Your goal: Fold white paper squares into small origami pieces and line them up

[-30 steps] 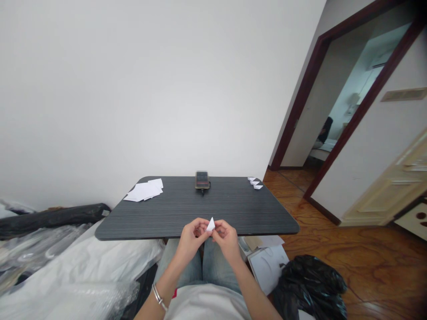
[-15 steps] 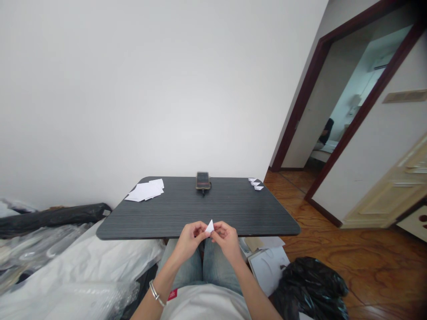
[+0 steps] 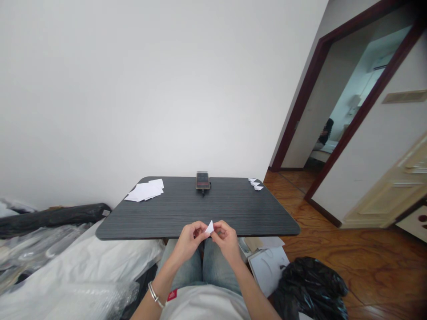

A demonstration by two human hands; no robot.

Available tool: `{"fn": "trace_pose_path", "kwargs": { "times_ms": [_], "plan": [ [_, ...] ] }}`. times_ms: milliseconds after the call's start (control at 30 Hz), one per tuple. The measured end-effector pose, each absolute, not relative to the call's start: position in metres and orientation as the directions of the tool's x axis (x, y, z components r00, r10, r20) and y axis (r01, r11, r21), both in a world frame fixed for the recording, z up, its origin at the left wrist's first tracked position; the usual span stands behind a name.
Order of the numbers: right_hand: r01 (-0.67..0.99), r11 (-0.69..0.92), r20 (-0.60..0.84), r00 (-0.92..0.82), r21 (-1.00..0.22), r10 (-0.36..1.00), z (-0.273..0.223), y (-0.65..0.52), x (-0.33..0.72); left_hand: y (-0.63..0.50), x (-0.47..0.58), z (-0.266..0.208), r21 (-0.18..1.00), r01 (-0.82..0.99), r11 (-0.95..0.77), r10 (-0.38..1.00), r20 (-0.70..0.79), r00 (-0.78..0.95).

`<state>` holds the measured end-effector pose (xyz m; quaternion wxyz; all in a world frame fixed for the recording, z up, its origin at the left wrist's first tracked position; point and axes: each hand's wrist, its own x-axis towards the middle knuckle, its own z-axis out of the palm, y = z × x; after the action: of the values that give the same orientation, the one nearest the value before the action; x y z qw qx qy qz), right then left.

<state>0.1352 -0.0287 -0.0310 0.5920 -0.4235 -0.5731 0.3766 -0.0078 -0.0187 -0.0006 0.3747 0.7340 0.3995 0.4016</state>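
Observation:
A small folded piece of white paper (image 3: 210,227), pointed at the top, is held over the near edge of the dark table (image 3: 187,213). My left hand (image 3: 191,238) pinches its left side, and my right hand (image 3: 225,236) grips it from the right; both hands are closed. The fingers cover the paper's lower part. On the table's left side lies a loose stack of white paper sheets (image 3: 145,191). Several small folded white paper pieces (image 3: 258,188) sit in the far right corner.
At the table's back middle stands a phone-like device (image 3: 203,181) with a cable. Plastic-wrapped bundles (image 3: 60,266) are at the left. A black plastic bag (image 3: 310,286) and a white paper bag (image 3: 269,269) rest on the floor at right. Beyond the doorway, a person (image 3: 326,132) is partly visible.

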Motion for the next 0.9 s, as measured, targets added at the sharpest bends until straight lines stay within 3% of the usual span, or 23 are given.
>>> {"fn": "trace_pose_path", "kwargs": {
  "times_ms": [233, 400, 667, 900],
  "plan": [
    [-0.139, 0.330, 0.331, 0.019, -0.934, 0.943, -0.029, -0.029, 0.141, -0.024, -0.009, 0.009, 0.619, 0.467, -0.631, 0.776, 0.502, 0.382],
    [0.009, 0.434, 0.434, 0.044, -0.901, 0.900, -0.028, -0.030, 0.143, -0.026, -0.008, 0.008, 0.481, 0.536, -0.694, 0.714, 0.556, 0.426],
    [0.184, 0.566, 0.580, 0.030, -0.804, 0.814, -0.030, -0.028, 0.150, -0.027, -0.008, 0.007, 0.628, 0.388, -0.675, 0.738, 0.589, 0.330],
    [0.285, 0.601, 0.635, 0.037, -0.747, 0.772, -0.028, -0.028, 0.152, -0.020, -0.017, 0.001, 0.763, 0.326, -0.557, 0.810, 0.587, 0.011]
  ]
}}
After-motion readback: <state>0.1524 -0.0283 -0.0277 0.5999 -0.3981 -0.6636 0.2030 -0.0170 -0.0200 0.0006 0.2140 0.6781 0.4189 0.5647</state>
